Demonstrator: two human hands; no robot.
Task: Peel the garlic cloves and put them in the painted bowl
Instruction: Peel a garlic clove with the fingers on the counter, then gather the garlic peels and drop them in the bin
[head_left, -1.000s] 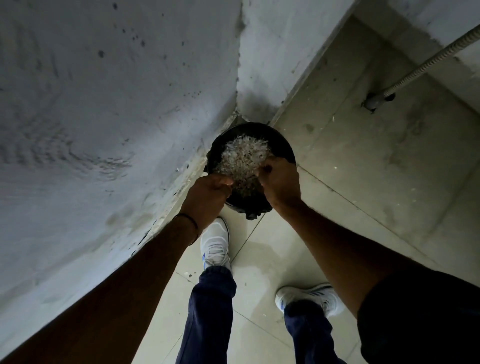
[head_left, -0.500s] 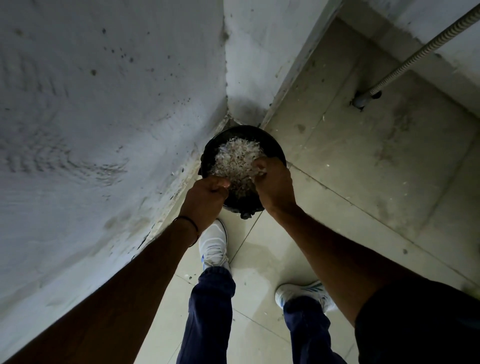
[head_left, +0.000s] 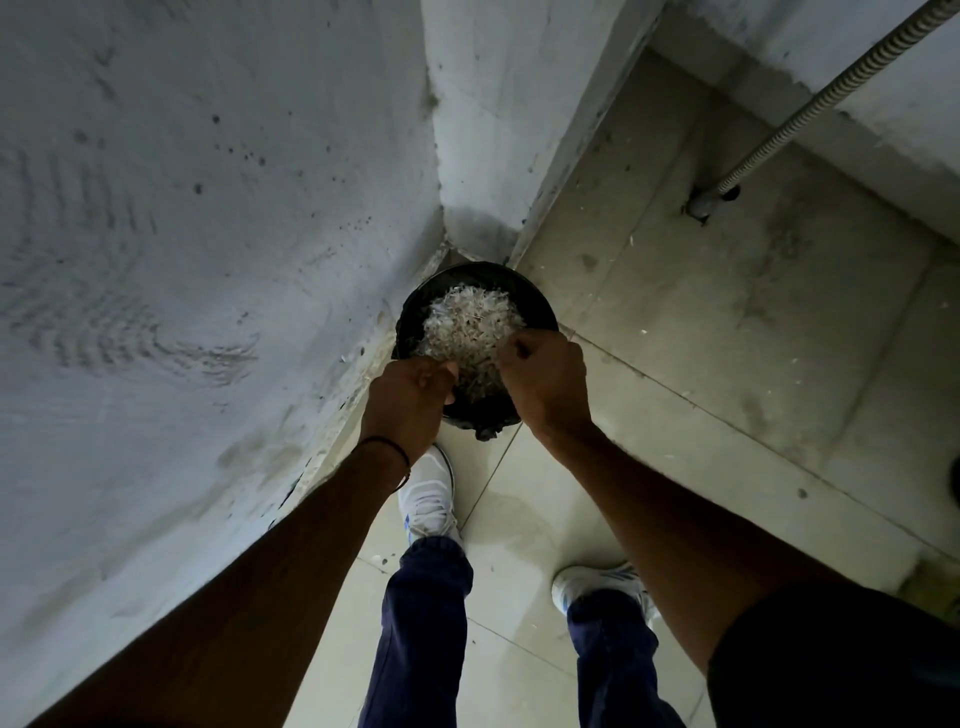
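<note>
Head view: left hand (head_left: 410, 402) and right hand (head_left: 545, 382) curl, grasp untellable, above bin (head_left: 537, 304) against wall (head_left: 208, 234).

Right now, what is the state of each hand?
Left hand: fingers curled over the bin, contents cannot be told.
Right hand: curled too, cannot be told.

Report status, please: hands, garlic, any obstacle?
Left hand and right hand curled over round black bin; grip contents hidden. Bin full of pale papery garlic skins. No cloves or painted bowl in view. Nothing blocking.
</note>
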